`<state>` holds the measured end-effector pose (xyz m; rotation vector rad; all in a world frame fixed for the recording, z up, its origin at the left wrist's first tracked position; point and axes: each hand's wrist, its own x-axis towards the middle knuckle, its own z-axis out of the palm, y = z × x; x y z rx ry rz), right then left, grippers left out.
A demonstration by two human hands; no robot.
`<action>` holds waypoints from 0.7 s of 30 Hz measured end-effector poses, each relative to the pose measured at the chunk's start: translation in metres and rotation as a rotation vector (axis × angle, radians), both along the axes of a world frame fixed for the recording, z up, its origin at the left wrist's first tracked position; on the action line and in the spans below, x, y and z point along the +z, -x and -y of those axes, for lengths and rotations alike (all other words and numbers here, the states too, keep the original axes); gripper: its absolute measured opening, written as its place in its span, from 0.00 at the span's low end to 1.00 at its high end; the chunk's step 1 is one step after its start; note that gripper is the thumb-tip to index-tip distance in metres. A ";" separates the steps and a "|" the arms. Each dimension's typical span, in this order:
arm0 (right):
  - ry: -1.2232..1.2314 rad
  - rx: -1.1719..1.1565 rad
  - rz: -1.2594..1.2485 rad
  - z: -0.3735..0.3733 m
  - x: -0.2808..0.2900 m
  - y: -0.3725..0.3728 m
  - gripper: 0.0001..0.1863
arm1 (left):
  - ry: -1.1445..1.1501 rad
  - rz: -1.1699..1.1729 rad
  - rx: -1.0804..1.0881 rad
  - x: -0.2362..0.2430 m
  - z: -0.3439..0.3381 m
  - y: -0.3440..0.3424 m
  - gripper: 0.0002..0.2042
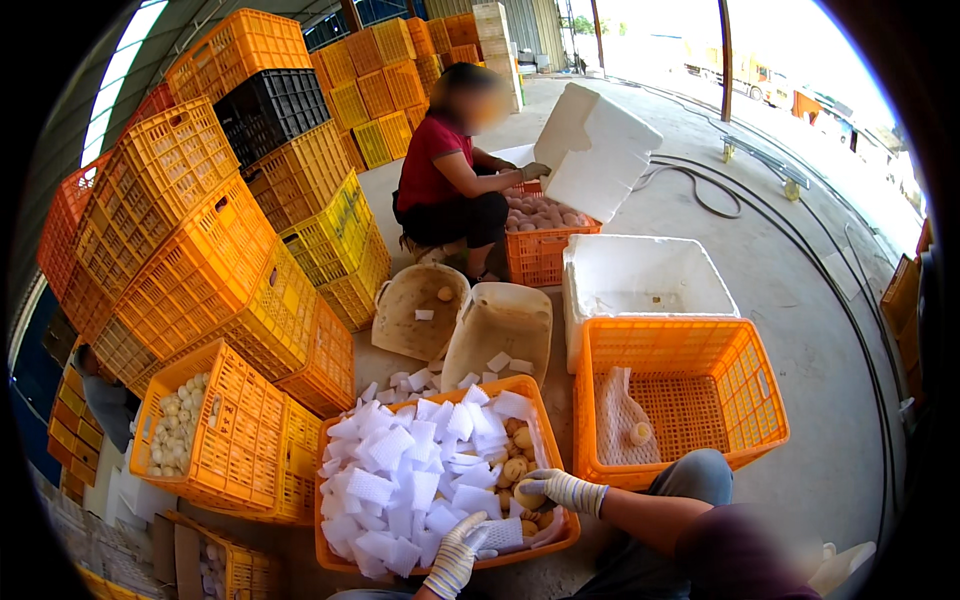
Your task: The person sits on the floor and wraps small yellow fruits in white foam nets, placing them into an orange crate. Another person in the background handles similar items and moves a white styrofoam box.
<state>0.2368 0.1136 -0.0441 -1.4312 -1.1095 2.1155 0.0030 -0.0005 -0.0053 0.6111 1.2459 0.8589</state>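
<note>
Right hand [560, 490], gloved, is closed around one yellowish round fruit [528, 495] at the right side of the near orange crate [440, 565]. Left hand [458, 552], also gloved, is fingers-curled on a white foam net sleeve [497, 535] at the crate's near edge; looks like a loose pinch, can't tell how firm.

Crate is mostly full of white foam sleeves [400, 470] on the left, with bare fruit piled [512, 455] on the right. The held fruit sits just above that pile.

Handling, as judgement:
- Fruit: firm but bruisable, smooth skin, moderate weight. Cup it around the middle with the whole palm, no fingertip pressure.
- Sleeve: very light, soft, stretchy mesh. Take it at the open end, spread it, don't crush it.

Around it: to the right, a second orange crate [760, 395] holding one netted bag [615, 420] and a single fruit [640, 433]. Far of that, an open white foam box [640, 270]. Two tan baskets [495, 325] lie tipped just far of the near crate. Stacked orange and yellow crates [200, 260] on the left. Another person [445, 170] squats in the far middle at a crate of fruit [545, 235].
</note>
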 end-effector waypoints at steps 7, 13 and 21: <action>-0.003 0.009 0.000 0.003 0.007 0.001 0.30 | -0.013 -0.017 -0.024 0.003 0.001 -0.001 0.19; 0.016 0.014 -0.020 0.002 0.007 0.001 0.28 | -0.057 -0.003 -0.024 -0.002 0.002 0.000 0.18; 0.053 0.005 -0.040 0.000 -0.008 -0.001 0.26 | -0.006 0.031 -0.006 -0.003 -0.002 0.000 0.17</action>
